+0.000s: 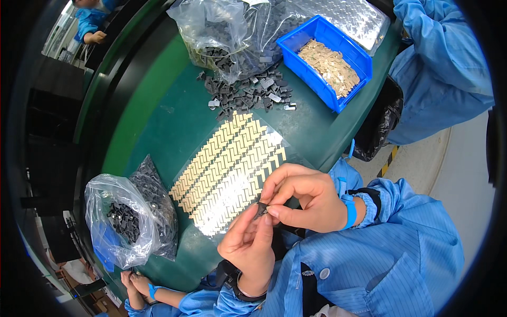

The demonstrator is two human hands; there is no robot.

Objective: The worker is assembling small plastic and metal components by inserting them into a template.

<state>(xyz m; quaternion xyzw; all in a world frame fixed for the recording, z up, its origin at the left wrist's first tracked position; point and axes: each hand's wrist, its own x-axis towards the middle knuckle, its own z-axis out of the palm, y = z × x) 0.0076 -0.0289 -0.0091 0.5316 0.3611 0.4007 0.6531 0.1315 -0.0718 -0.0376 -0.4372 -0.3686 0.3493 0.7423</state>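
Observation:
A small dark grey part (260, 211) is pinched between the fingertips of both my hands, above the sheet's near right edge. My left hand (249, 244) grips it from below, thumb and forefinger closed. From the right, my right hand (309, 199) closes thumb and fingertips on its other end; fingers hide much of it. Beneath lies a clear sheet (274, 138) carrying rows of tan angled stickers (222, 164), with dark gaps at its right edge. Beyond the sheet a loose pile of dark grey parts (248, 92) spreads over the green table (153, 124).
A blue bin (293, 58) of tan pieces (328, 66) stands at the far right, beside a large clear bag (211, 31). Two bags of dark parts (124, 224) sit at left. Co-workers' hands (136, 283) rest at lower left; another person's blue sleeve (443, 47) is at right.

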